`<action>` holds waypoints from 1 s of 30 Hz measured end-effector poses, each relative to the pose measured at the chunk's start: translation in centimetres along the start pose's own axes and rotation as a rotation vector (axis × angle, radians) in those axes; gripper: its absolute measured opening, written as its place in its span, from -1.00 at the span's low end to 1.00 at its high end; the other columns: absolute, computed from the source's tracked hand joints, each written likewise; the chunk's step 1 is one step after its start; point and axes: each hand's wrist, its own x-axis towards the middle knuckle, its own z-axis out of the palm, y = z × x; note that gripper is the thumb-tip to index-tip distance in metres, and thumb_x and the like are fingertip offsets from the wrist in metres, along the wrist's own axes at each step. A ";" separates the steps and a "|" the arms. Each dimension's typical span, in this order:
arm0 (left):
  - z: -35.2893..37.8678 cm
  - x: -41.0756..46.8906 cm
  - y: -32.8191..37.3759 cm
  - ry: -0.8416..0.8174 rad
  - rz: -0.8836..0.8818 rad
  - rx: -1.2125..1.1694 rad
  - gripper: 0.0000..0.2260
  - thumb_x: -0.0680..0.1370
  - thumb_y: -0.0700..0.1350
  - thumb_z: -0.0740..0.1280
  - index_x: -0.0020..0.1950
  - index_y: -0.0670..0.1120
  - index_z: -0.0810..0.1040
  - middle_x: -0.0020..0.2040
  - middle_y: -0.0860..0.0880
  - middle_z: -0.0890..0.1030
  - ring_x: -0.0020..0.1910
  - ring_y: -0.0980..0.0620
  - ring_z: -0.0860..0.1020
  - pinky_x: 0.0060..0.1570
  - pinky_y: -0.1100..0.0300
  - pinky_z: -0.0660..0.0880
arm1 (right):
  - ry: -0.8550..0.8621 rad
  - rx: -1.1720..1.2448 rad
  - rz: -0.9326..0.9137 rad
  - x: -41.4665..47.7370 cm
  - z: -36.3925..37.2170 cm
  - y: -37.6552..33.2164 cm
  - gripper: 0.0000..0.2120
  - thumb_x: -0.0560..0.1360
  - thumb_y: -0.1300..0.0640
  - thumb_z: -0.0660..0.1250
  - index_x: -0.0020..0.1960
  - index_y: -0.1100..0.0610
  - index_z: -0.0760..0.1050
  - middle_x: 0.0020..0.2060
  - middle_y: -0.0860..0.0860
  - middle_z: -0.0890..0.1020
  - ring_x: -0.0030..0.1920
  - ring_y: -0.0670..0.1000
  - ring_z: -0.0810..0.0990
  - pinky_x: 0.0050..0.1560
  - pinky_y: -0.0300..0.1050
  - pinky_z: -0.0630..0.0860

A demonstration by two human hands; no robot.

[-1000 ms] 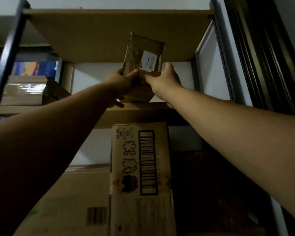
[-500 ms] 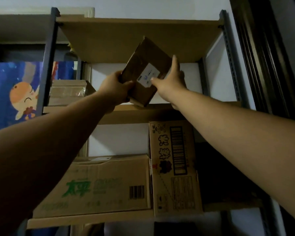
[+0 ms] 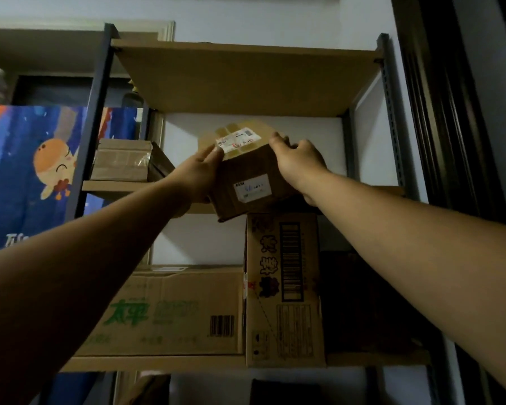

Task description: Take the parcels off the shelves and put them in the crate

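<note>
A small brown cardboard parcel (image 3: 247, 173) with white labels on its top and front hangs in front of the middle shelf (image 3: 114, 187), held between both hands. My left hand (image 3: 199, 173) grips its left side, thumb up on the top edge. My right hand (image 3: 300, 165) grips its right side, fingers curled over the top. Another taped parcel (image 3: 123, 160) sits at the left end of the same shelf. The crate is not in view.
On the lower shelf (image 3: 158, 362) a wide carton with green print (image 3: 170, 311) lies beside an upright carton with a barcode (image 3: 285, 290). The top shelf board (image 3: 246, 77) hangs overhead. A blue cartoon poster (image 3: 27, 176) is at left, a dark door frame (image 3: 438, 112) at right.
The parcel has come down and toward me, off the shelf, and turned so its top label shows. Both hands stayed on its sides. The view tilted down, showing more of the lower shelf.
</note>
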 end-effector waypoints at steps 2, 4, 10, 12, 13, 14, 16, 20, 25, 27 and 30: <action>0.3 -0.1 -0.3 0.109 -0.054 -0.106 -0.64 0.64 0.08 0.06 0.38 -0.04 0.30 0.14 -0.12 0.54 0.01 -0.01 0.57 -0.15 0.10 0.52 | -0.003 0.036 0.059 -0.2 -0.1 0.8 -0.33 0.51 -0.33 0.11 0.42 0.12 0.23 0.20 0.10 0.48 0.12 0.12 0.50 0.08 0.05 0.49; 0.4 -0.2 -0.7 0.207 -0.097 -0.114 -0.70 0.63 0.08 0.09 0.11 -0.14 0.42 0.10 -0.13 0.55 0.06 -0.03 0.54 0.07 0.02 0.51 | -0.044 0.092 0.115 -0.5 -0.2 1.6 -0.42 0.52 -0.29 0.14 0.33 0.12 0.33 0.10 0.08 0.51 -0.03 0.07 0.49 -0.14 -0.05 0.44; 0.9 -1.5 -1.4 0.145 -0.131 -0.156 -0.77 0.61 0.03 0.17 0.15 -0.07 0.44 0.07 -0.09 0.57 0.09 -0.03 0.55 0.21 -0.01 0.45 | -0.106 0.191 0.141 -1.7 -0.3 3.5 -0.60 0.54 -0.07 0.18 0.30 0.10 0.33 0.01 0.06 0.53 -0.06 0.04 0.51 -0.01 0.03 0.49; 0.7 -2.1 -2.0 0.116 -0.112 -0.156 -0.76 0.60 -0.01 0.20 0.24 -0.03 0.42 0.09 -0.06 0.56 0.08 0.00 0.53 0.21 0.00 0.42 | -0.123 0.197 0.125 -2.3 -0.3 4.1 -0.67 0.54 -0.03 0.19 0.26 0.07 0.34 0.02 0.06 0.54 -0.03 0.05 0.53 0.05 0.05 0.52; 0.6 -2.4 -2.4 0.094 -0.100 -0.156 -0.77 0.59 -0.02 0.21 0.24 0.02 0.43 0.08 -0.02 0.56 0.06 0.03 0.52 0.19 0.01 0.40 | -0.132 0.203 0.115 -2.6 -0.2 4.6 -0.71 0.53 -0.02 0.20 0.22 0.04 0.34 0.02 0.05 0.55 -0.01 0.06 0.55 0.08 0.08 0.53; 0.6 -2.8 -2.8 0.071 -0.089 -0.155 -0.78 0.59 -0.02 0.22 0.23 0.06 0.44 0.07 0.00 0.56 0.05 0.05 0.51 0.16 0.02 0.39 | -0.140 0.207 0.104 -3.0 -0.2 5.0 -0.73 0.52 0.00 0.22 0.19 0.01 0.34 0.02 0.04 0.56 0.01 0.07 0.55 0.10 0.10 0.54; 0.5 -3.5 -3.5 0.037 -0.063 -0.169 -0.73 0.58 -0.05 0.24 0.28 0.09 0.45 0.09 0.02 0.57 0.08 0.04 0.52 0.09 0.07 0.40 | -0.152 0.207 0.078 -3.9 -0.1 5.8 -0.73 0.50 0.04 0.25 0.18 -0.05 0.33 0.01 0.00 0.55 0.03 0.06 0.55 0.12 0.11 0.53; 0.8 -4.9 -4.9 0.016 0.003 -0.205 -0.65 0.56 -0.21 0.25 0.29 0.11 0.46 0.11 0.01 0.60 0.08 0.01 0.58 -0.02 0.17 0.46 | -0.181 0.221 0.030 -5.9 -0.3 7.2 -0.64 0.53 0.15 0.26 0.28 -0.05 0.28 -0.01 -0.09 0.50 0.11 -0.01 0.48 0.16 -0.03 0.44; 1.4 -7.0 -6.5 0.021 0.046 -0.197 -0.57 0.50 -0.24 0.30 0.29 0.15 0.42 0.22 0.07 0.55 0.18 0.01 0.54 0.22 -0.01 0.44 | -0.206 0.254 0.011 -8.0 -0.4 8.8 -0.45 0.53 0.23 0.26 0.46 0.03 0.15 0.16 -0.05 0.46 0.18 -0.04 0.41 0.14 -0.11 0.33; 1.6 -7.7 -7.0 0.033 0.040 -0.236 -0.56 0.48 -0.25 0.31 0.24 0.20 0.42 0.24 0.11 0.52 0.24 0.01 0.50 0.30 -0.09 0.38 | -0.213 0.263 0.006 -8.6 -0.4 9.3 -0.45 0.53 0.25 0.26 0.45 0.03 0.15 0.11 -0.07 0.45 0.13 -0.08 0.40 0.04 -0.23 0.35; 2.2 -8.7 -7.2 0.037 0.028 -0.272 -0.56 0.49 -0.29 0.29 0.14 0.24 0.41 0.18 0.16 0.51 0.24 0.02 0.49 0.30 -0.07 0.40 | -0.218 0.261 0.000 -9.2 -0.5 9.9 -0.47 0.53 0.25 0.27 0.43 0.03 0.18 0.06 -0.11 0.44 0.05 -0.12 0.41 -0.20 -0.36 0.27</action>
